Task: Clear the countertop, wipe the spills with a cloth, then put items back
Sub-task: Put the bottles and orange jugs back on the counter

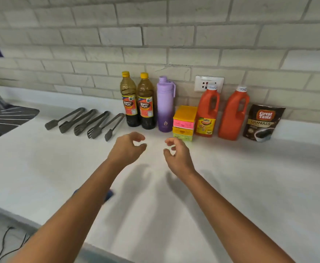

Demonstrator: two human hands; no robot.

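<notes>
Both your hands hang over the bare front of the white desk [231, 186], fingers loosely curled, holding nothing. Left hand [126, 149] sits nearest the two dark vinegar bottles [138, 103]; right hand [178, 156] is just in front of the stacked yellow boxes [184, 123].

Items stand in a row against the brick wall, all upright:
- four grey tongs [85, 121] lying flat at the left, side by side, near the sink [7, 118]
- two vinegar bottles, touching each other, yellow caps on
- purple water bottle [165, 105], just beside the boxes
- two orange jugs [222, 112], near each other, below the wall socket [208, 84]
- coffee pouch [262, 122] leaning at the far right

No cloth plainly in view. Something blue [108, 194] shows under your left forearm; cannot tell what it is. No spill clearly visible on the surface from here.

Judgement: the row looks orderly, so this is either the start of clearing or the close of putting back; cannot tell which.

If you are clearing:
- Take the tall bottles one per hand, gripping low on the body, not by the cap.
- Lift the jugs by their handles; they look full and heavy.
- Move the box stack with one hand under it so the tiers stay together.
- Gather the tongs last, away from the sink edge.
- Keep the pouch upright; it may tip.
</notes>
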